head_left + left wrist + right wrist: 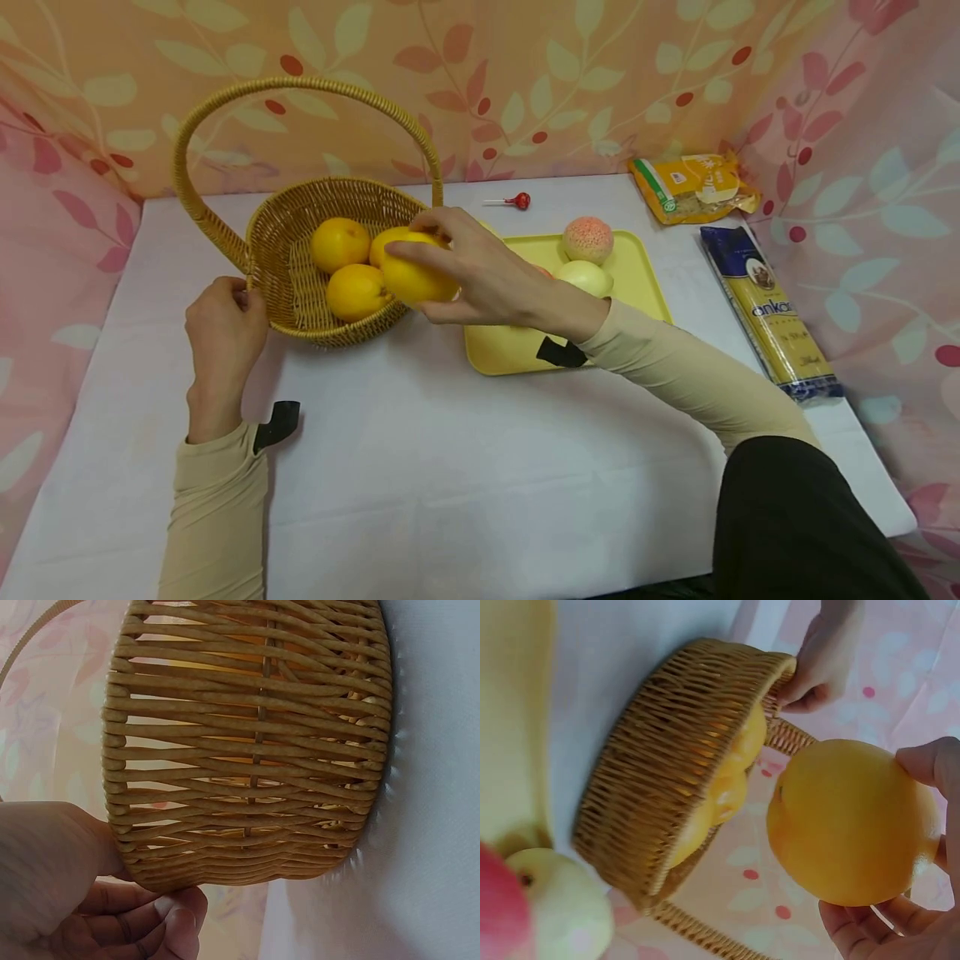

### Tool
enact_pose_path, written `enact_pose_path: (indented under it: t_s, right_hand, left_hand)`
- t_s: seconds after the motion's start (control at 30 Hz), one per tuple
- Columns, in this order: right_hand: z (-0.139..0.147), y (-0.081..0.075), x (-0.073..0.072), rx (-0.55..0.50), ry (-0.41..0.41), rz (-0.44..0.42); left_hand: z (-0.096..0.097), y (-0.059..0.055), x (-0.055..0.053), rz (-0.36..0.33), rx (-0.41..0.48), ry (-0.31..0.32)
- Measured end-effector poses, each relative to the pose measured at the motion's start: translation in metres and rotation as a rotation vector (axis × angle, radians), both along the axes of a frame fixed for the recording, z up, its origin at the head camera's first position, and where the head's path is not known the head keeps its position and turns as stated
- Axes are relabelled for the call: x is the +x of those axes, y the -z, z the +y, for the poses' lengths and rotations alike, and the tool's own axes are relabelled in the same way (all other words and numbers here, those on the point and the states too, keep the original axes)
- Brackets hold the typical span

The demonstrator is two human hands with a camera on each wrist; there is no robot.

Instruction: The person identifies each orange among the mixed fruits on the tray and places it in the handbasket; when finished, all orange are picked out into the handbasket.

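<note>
My right hand [495, 275] holds a yellow-orange orange [420, 271] over the right rim of a wicker basket [273, 242]. Thumb and fingers lie around the fruit's sides in the right wrist view, where the orange [851, 821] appears apart from the basket wall [660, 742]. Several similar oranges [340, 244] sit inside the basket; one is partly hidden behind the held fruit. At the basket's left side, my left hand [225, 333] pinches the rim, its thumb inside, and the left wrist view has the woven wall [247, 765] beside those fingers.
Right of the basket lies a yellow tray [637, 292] with a pink textured fruit [588, 239], a pale green fruit [583, 277] and a red fruit [501, 904]. Behind it is a lollipop [519, 201]. An orange bag [693, 190] and a pasta pack [772, 312] lie far right. The basket's tall handle [300, 83] arches above.
</note>
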State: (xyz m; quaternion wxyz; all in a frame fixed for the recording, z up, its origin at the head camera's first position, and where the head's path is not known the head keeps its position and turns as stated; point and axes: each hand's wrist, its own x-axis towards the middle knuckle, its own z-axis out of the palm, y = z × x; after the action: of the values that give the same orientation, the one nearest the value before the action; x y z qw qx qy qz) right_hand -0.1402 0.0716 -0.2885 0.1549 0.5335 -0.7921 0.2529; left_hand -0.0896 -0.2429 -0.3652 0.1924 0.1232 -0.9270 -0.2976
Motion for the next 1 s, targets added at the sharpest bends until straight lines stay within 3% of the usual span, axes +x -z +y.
enact_pose_path:
  t_s: [0.3,0.7,1.0]
  right_hand:
    - [-0.045,-0.014,-0.007,0.063,0.026,-0.081]
    - [-0.091,-0.007,-0.018,0.107,0.054,-0.134]
    - [-0.122,0.005,-0.021,0.207,0.048,-0.153]
  left_hand:
    - [-0.001,-0.001,-0.001,-0.003,0.007,-0.006]
    - [-0.002,0.001,-0.002,-0.02,0.009,0.001]
    - [-0.003,0.003,-0.002,-0.012,0.006,0.008]
